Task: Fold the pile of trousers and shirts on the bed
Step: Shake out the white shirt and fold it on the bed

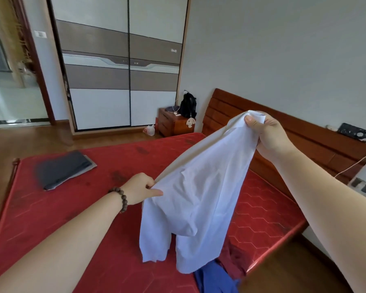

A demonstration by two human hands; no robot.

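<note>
At the near edge of the bed (106,246), a rumpled blue garment (213,280) and a dark red garment (232,261) lie in a loose heap, partly covered by the hanging hem of a white shirt (199,187). The shirt is thin, smooth woven cloth, lightly creased, held up off the mattress and draping in a broad triangle. The left hand (138,188), a brown wooden bead bracelet (120,197) on its wrist, pinches the shirt's lower left edge between thumb and curled fingers. The right hand (266,134), raised higher toward the headboard side, grips a bunched upper corner, fingers curled round the cloth.

The bed surface is a red quilted mattress with a stitched hexagon pattern. Toward its far left corner lies a flat, rectangular folded stack of dark grey trousers (63,169). The slatted reddish wooden headboard (283,132) runs along the right edge. Beyond stand a wooden nightstand (173,123) carrying a black backpack (188,105), and a sliding-door wardrobe (123,64) in white and brown panels.
</note>
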